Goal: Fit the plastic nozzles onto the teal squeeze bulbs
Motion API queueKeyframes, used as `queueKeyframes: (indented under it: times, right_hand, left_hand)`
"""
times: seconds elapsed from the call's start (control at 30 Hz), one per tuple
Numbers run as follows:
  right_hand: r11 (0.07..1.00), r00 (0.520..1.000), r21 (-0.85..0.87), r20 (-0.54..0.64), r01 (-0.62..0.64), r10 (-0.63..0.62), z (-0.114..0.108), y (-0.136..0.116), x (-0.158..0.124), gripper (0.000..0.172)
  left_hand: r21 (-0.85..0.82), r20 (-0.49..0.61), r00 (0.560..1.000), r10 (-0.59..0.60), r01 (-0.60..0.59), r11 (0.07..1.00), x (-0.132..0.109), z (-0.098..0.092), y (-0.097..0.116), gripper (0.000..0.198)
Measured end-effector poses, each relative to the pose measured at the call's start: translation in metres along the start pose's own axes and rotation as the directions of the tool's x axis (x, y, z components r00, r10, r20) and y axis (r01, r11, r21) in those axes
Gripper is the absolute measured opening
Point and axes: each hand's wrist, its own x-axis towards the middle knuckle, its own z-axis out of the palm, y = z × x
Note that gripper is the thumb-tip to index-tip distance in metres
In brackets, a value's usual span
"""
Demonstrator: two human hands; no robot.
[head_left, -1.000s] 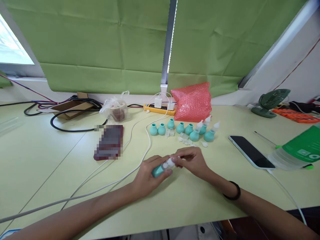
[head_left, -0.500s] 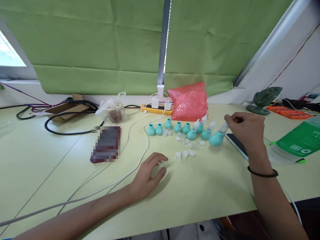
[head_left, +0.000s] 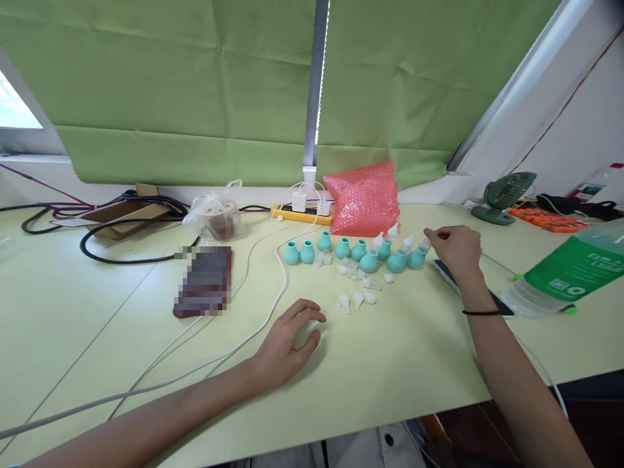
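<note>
My right hand (head_left: 457, 252) pinches the pale clear nozzle at the top of a turquoise nasal aspirator (head_left: 416, 258). Its bulb stands at the right end of a group of similar ones, close beside another fitted aspirator (head_left: 396, 261). Further left are several open-necked turquoise bulbs (head_left: 307, 252) without nozzles. My left hand (head_left: 287, 341) rests on the table, fingers apart and slightly curled, holding nothing. In front of the bulbs lie loose clear connector tubes (head_left: 372, 284) and white soft tips (head_left: 359, 299).
A pink bubble-wrap bag (head_left: 363, 201) and a yellow power strip (head_left: 301, 214) sit behind the bulbs. At the right are a phone (head_left: 451, 276), a large green-labelled bottle (head_left: 568, 273) and a small fan (head_left: 504, 195). White cables (head_left: 266, 325) cross the table beside my left arm.
My right hand has moved left and away from me, bringing the aspirator in beside the other fitted ones. The left hand stays in place. The view has shifted slightly.
</note>
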Motion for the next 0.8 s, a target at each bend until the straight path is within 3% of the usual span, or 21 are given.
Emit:
queueKeyframes:
  times: [0.17, 0.3, 0.33, 0.4, 0.47, 0.53, 0.6, 0.63, 0.7, 0.8]
  right_hand:
    - [0.996, 0.999, 0.082, -0.024, 0.040, -0.038, -0.003, 0.000, -0.003, 0.033]
    - [0.993, 0.972, 0.105, -0.233, 0.059, -0.033, -0.018, -0.010, -0.007, 0.026]
    - [0.984, 0.944, 0.126, -0.319, 0.124, -0.078, -0.021, -0.017, -0.011, 0.024]
    - [0.920, 0.844, 0.175, -0.485, 0.350, -0.229, -0.025, -0.034, -0.026, 0.019]
    - [0.802, 0.762, 0.226, -0.526, 0.553, -0.377, -0.024, -0.056, -0.049, 0.013]
    - [0.604, 0.684, 0.321, -0.374, 0.730, -0.627, -0.019, -0.079, -0.076, 0.010]
    - [0.469, 0.562, 0.428, -0.119, 0.773, -0.818, -0.014, -0.096, -0.099, 0.016]
    - [0.437, 0.484, 0.453, 0.014, 0.777, -0.875, -0.013, -0.101, -0.108, 0.019]
    - [0.443, 0.381, 0.475, 0.226, 0.761, -0.897, -0.014, -0.104, -0.118, 0.024]
    - [0.468, 0.281, 0.500, 0.406, 0.729, -0.870, -0.021, -0.098, -0.117, 0.028]
  left_hand:
    - [0.018, 0.014, 1.000, 0.019, -0.019, 1.000, 0.000, 0.000, 0.001, 0.021]
    - [0.044, 0.042, 0.999, 0.008, -0.009, 0.999, 0.001, 0.002, -0.001, 0.023]
    - [0.057, 0.056, 0.998, -0.001, -0.003, 0.998, 0.001, 0.002, -0.002, 0.023]
    - [0.086, 0.087, 0.996, -0.013, 0.006, 0.996, 0.001, 0.003, -0.002, 0.024]
    - [0.111, 0.109, 0.994, -0.011, -0.001, 0.994, 0.001, 0.003, -0.003, 0.024]
    - [0.130, 0.122, 0.993, 0.003, -0.019, 0.991, 0.000, 0.004, -0.003, 0.025]
    - [0.146, 0.130, 0.991, 0.020, -0.039, 0.989, 0.000, 0.004, -0.003, 0.025]
    - [0.152, 0.132, 0.991, 0.027, -0.048, 0.987, 0.000, 0.004, -0.003, 0.025]
    - [0.162, 0.134, 0.990, 0.039, -0.061, 0.985, 0.001, 0.004, -0.004, 0.025]
    - [0.172, 0.144, 0.988, 0.054, -0.079, 0.982, 0.001, 0.005, -0.005, 0.026]
